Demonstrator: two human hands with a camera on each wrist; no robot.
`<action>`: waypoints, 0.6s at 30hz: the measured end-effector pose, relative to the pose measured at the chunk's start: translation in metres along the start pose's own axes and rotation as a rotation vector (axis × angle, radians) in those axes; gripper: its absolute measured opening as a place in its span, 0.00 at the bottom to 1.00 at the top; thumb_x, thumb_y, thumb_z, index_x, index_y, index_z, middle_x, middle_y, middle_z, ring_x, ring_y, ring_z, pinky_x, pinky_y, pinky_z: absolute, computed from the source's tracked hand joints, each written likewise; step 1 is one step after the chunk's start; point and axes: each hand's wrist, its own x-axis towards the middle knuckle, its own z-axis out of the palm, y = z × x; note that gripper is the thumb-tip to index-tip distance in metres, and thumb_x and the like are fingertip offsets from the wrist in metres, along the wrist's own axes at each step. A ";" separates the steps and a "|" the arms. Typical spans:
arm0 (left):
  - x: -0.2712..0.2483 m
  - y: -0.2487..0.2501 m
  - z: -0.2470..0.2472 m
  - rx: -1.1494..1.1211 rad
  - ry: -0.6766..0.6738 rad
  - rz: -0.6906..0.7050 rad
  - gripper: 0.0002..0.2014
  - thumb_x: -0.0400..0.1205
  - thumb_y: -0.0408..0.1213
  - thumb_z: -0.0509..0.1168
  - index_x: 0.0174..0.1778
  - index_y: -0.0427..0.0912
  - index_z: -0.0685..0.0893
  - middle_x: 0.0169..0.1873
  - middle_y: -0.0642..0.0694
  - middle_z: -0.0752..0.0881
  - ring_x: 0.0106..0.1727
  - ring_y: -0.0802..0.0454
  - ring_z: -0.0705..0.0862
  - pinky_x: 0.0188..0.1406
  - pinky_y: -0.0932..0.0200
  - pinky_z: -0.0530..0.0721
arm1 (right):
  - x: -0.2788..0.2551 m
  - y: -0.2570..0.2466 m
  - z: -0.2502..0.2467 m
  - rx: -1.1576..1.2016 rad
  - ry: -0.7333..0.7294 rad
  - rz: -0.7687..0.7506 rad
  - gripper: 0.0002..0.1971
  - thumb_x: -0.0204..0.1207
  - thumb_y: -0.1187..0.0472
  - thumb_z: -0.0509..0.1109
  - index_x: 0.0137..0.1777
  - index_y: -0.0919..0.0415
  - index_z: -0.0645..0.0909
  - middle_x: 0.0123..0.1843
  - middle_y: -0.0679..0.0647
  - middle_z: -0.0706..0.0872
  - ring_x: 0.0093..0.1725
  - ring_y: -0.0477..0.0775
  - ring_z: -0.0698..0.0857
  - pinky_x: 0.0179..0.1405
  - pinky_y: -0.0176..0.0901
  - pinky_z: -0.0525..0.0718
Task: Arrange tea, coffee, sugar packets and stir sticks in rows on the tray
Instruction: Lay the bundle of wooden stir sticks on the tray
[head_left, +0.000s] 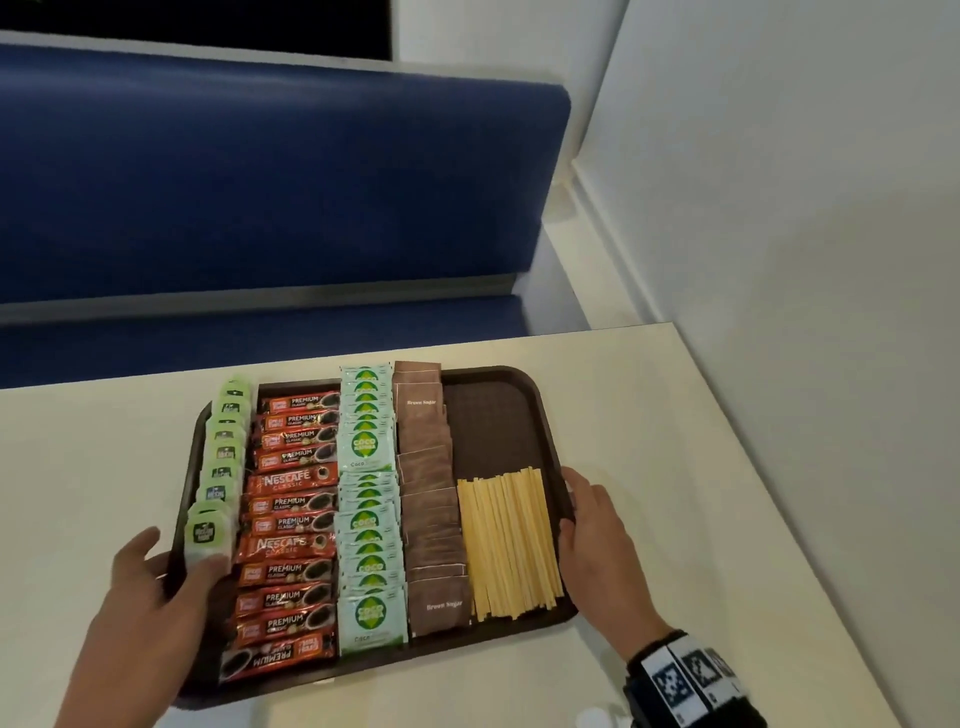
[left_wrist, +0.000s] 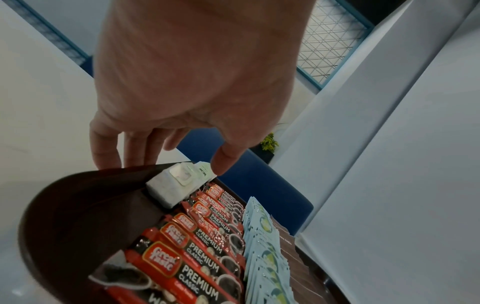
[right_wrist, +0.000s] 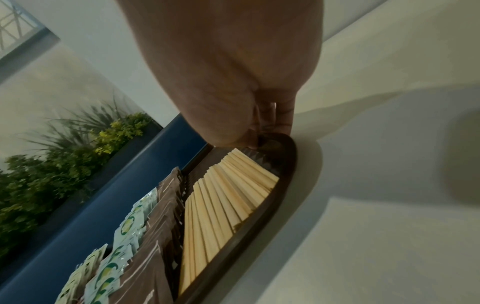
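A brown tray (head_left: 493, 426) lies on the cream table and holds lengthwise rows. From left to right these are green tea bags (head_left: 221, 467), red coffee sticks (head_left: 296, 519), pale green Coco sugar packets (head_left: 369, 519), brown sugar packets (head_left: 431, 509) and wooden stir sticks (head_left: 506, 540). My left hand (head_left: 179, 556) holds the tray's left rim (left_wrist: 78, 205), fingers outside and thumb over the nearest tea bag (left_wrist: 171, 189). My right hand (head_left: 571, 501) grips the right rim (right_wrist: 285, 164) beside the stir sticks (right_wrist: 221, 205). The tray's far right part is bare.
A blue padded bench (head_left: 260, 182) runs behind the table (head_left: 701, 467). A white wall (head_left: 779, 208) closes the right side. Bare tabletop lies to the right of the tray. Green plants (right_wrist: 52, 164) stand beyond the bench.
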 end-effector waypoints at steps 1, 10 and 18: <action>-0.007 0.010 0.010 0.009 -0.012 0.014 0.52 0.69 0.57 0.77 0.88 0.49 0.60 0.79 0.34 0.84 0.74 0.27 0.86 0.80 0.21 0.77 | 0.004 0.008 -0.005 -0.008 0.014 0.011 0.29 0.92 0.66 0.61 0.90 0.46 0.63 0.68 0.47 0.77 0.58 0.46 0.82 0.57 0.37 0.83; -0.063 0.082 0.085 0.145 -0.234 0.199 0.37 0.85 0.31 0.76 0.89 0.40 0.68 0.75 0.32 0.84 0.74 0.29 0.83 0.76 0.28 0.80 | 0.049 0.070 -0.058 -0.062 0.090 0.105 0.32 0.91 0.70 0.62 0.91 0.48 0.61 0.71 0.52 0.77 0.60 0.50 0.83 0.59 0.46 0.88; -0.080 0.110 0.138 0.158 -0.354 0.208 0.34 0.83 0.24 0.77 0.85 0.42 0.72 0.72 0.34 0.86 0.63 0.37 0.84 0.76 0.34 0.79 | 0.093 0.114 -0.102 -0.101 0.143 0.183 0.34 0.89 0.74 0.61 0.91 0.49 0.63 0.76 0.57 0.77 0.71 0.55 0.81 0.69 0.49 0.85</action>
